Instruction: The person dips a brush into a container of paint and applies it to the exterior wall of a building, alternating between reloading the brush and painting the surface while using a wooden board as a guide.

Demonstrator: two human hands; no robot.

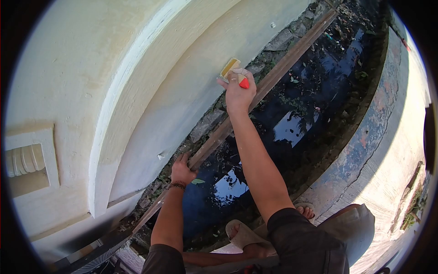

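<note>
Paintbrush [230, 67] in right hand [240, 93]

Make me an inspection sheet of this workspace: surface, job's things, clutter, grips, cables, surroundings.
Surface: pale wall, colour patchy.
Job's things: brush with red-ended handle, at the wall, contact unclear; wooden beam between wall and dark water.
Clutter: green leaf and scattered debris in the water.
Grips: right hand closed on the brush; left hand at the beam, hold unclear.
Cables: nothing seen.
Surroundings: rough stones beside the beam; weathered, cracked ledge across the water.
</note>
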